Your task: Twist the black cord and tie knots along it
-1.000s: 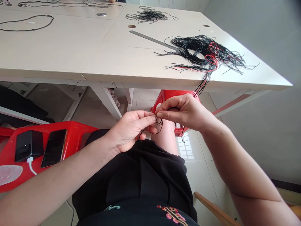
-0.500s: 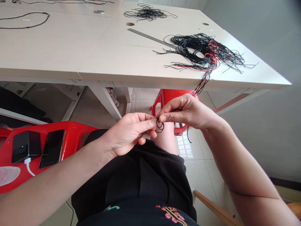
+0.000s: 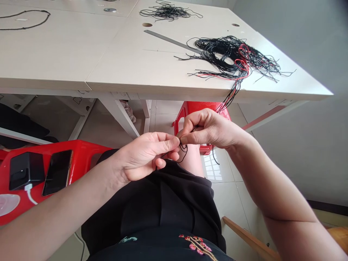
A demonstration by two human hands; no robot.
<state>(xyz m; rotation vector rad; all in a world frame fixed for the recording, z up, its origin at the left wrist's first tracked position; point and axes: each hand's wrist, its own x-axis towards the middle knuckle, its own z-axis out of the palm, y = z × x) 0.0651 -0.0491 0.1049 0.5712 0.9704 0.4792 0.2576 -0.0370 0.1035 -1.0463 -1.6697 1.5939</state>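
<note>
A thin black cord [image 3: 185, 155] is pinched between both hands above my lap, and part of it hangs in a small loop below the fingertips. My left hand [image 3: 150, 154] is closed on it with thumb and forefinger, the other fingers curled beneath. Right beside it, fingertips almost touching, my right hand [image 3: 202, 128] pinches the same cord. A loose cord end dangles below the right palm. The exact crossing of the cord at the fingertips is partly hidden.
On the table [image 3: 114, 69] lie a big bundle of black and red cords [image 3: 231, 54], a metal ruler [image 3: 171, 40], a smaller cord heap [image 3: 170, 11] and a braided cord [image 3: 35, 27]. A red stool [image 3: 81, 152] at left bears a phone [image 3: 57, 172] and a black box [image 3: 27, 170].
The small round loop at the fingertips has changed shape, with a longer strand now hanging lower. Both hands still pinch the cord; the view has shifted slightly.
</note>
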